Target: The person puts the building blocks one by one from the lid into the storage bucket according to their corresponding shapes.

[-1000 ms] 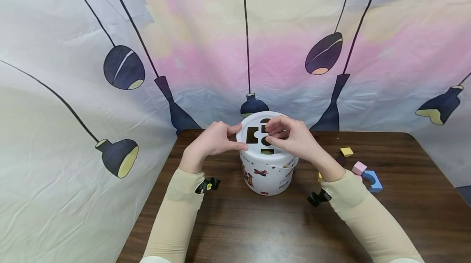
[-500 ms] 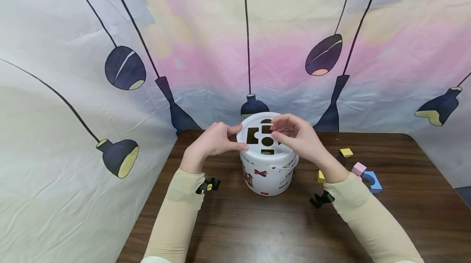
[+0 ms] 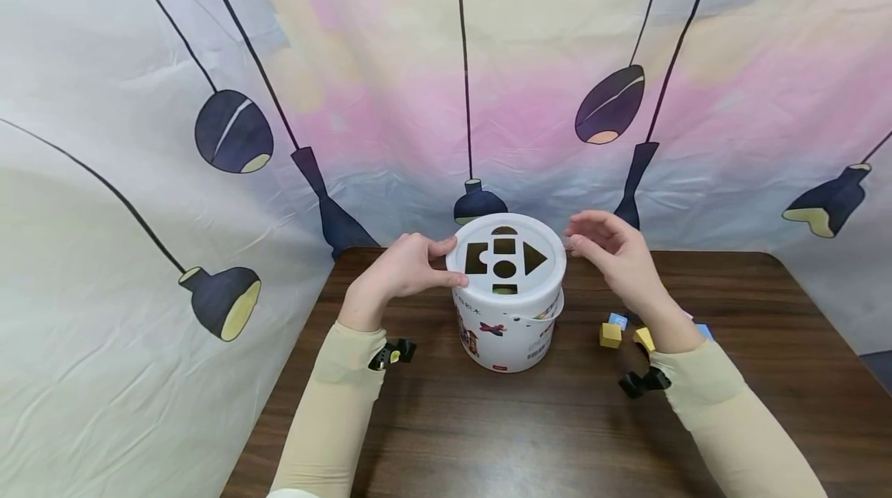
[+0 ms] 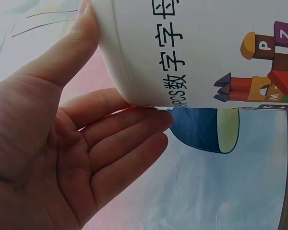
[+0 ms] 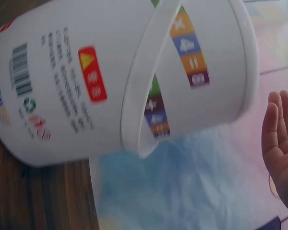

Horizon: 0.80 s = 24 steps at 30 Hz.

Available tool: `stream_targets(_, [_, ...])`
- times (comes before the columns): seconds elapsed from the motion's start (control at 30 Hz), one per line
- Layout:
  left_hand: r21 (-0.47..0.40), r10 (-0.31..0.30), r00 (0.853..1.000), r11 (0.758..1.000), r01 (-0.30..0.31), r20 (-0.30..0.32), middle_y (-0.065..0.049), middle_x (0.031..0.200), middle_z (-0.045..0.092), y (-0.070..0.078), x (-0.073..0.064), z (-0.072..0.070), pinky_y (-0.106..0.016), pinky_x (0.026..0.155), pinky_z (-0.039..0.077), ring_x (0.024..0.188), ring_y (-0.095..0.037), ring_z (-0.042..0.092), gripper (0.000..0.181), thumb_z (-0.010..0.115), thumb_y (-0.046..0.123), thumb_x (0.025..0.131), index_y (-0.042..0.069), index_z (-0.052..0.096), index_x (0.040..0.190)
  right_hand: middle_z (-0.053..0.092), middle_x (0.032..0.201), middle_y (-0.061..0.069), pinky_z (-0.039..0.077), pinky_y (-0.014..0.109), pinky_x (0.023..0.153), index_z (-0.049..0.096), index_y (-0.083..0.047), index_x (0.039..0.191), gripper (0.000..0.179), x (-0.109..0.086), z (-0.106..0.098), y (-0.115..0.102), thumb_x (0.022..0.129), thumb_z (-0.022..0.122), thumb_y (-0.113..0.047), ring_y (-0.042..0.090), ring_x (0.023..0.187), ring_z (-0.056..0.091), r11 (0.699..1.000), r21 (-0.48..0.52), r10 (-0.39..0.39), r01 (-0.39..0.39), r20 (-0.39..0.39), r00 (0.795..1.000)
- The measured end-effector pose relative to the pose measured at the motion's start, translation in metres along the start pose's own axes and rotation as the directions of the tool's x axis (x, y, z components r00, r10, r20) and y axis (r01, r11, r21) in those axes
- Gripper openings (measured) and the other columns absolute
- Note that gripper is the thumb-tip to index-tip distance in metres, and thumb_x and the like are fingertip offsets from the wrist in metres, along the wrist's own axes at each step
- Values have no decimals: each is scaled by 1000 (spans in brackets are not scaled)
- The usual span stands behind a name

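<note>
A white bucket with printed sides stands on the table, covered by a white lid with several shaped holes, among them a triangle, a circle and a square. My left hand holds the rim at the left, thumb and index finger spread along it. In the left wrist view its other fingers reach along the bucket's side. Just right of the lid, my right hand is raised with loosely bent fingers and nothing in it. The right wrist view shows the bucket's white handle hanging down its side.
Wooden blocks lie right of the bucket: a yellow cube, a small blue block and another yellow block. A blue block is mostly hidden behind my right forearm. A cloth printed with lamps hangs behind the dark wooden table.
My right hand has moved right, from over the lid to beside it, uncovering the triangular hole and blocks on the table. The left hand stays on the rim.
</note>
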<state>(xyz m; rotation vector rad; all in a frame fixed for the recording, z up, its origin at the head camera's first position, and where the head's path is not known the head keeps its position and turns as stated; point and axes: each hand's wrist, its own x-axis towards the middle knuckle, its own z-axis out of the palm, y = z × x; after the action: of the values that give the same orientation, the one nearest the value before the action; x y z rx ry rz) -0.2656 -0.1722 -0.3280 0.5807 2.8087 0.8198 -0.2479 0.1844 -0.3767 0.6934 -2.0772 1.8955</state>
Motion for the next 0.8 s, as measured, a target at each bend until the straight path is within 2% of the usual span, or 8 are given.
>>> stream_targets(0.23, [-8,1,1000,1000,-1,0,-1,158,52,-1,0,2,-45,114,47,148,-25,48,86,90,53,85,17,54,155,75,118,6,60,24,85,67,-2,136,29,-16,-30,14,108,64,-5,17,99,73,998,44,41,-40,-32,999])
stream_targets(0.47, [-21,1,1000,1000,-1,0,-4,158,51,-1,-2,2,-46,113,48,148,-25,48,86,90,51,86,16,54,156,76,116,-5,59,20,84,66,-3,140,31,-39,-71,28,109,63,-6,12,98,73,993,-70,92,-97,-67,994])
stream_targets(0.6, [-20,11,1000,1000,-11,-3,-5,157,53,0,-2,2,-45,112,49,146,-24,50,85,90,51,86,16,54,155,74,117,-14,56,16,85,64,-8,143,34,-58,-98,39,110,63,-14,5,101,71,964,-180,176,-193,-108,978])
stream_targets(0.8, [-23,8,1000,1000,-8,-4,-3,158,53,2,-3,0,-46,113,48,147,-25,49,86,90,52,85,17,55,155,70,121,-20,57,17,83,60,-11,147,39,-89,-135,57,110,64,-24,3,106,69,908,-253,305,-334,-147,941])
